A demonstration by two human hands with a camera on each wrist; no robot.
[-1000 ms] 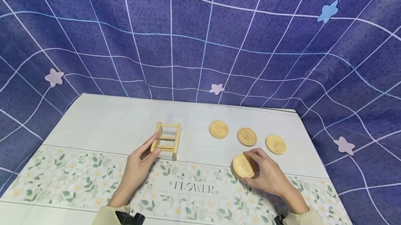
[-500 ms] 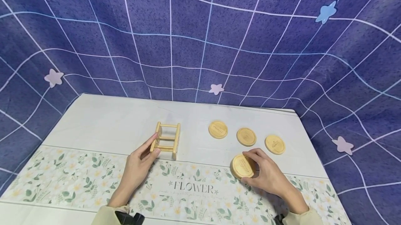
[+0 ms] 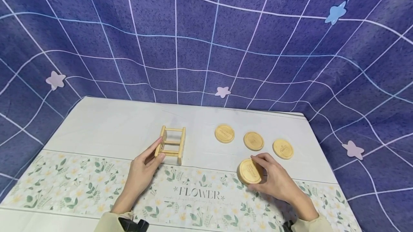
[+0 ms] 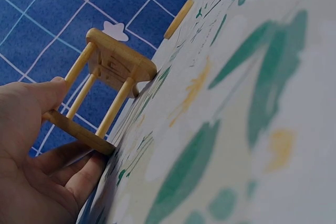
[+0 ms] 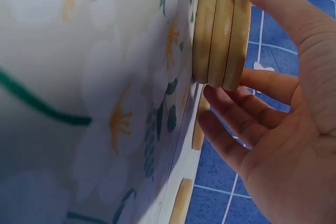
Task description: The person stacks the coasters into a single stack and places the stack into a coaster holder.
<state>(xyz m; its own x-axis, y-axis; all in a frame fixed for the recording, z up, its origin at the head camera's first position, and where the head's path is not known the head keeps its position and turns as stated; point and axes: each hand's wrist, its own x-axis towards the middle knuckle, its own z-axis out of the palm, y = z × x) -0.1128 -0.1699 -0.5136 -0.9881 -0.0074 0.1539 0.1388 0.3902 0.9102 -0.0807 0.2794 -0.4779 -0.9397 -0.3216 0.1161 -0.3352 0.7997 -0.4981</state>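
Note:
With thumb and fingers, my left hand [image 3: 142, 173] holds the near left side panel of a small wooden coaster rack [image 3: 182, 146]. In the left wrist view, the rack [image 4: 123, 59] has two end panels joined by thin rods, with no coaster between them. To the right, my right hand [image 3: 276, 179] grips the edge of a stack of round wooden coasters [image 3: 250, 171]. The right wrist view shows three coasters in that stack [image 5: 219, 40], thumb on the top one's edge and fingers along the opposite side. The stack appears to rest on the cloth.
Behind the stack, three single coasters lie flat in a slanting row: a left one [image 3: 224, 133], a middle one [image 3: 253, 141] and a right one [image 3: 283, 149]. A floral cloth band [image 3: 200, 210] crosses the white table covering [image 3: 113, 124]. A purple curtain [image 3: 193, 52] hangs behind.

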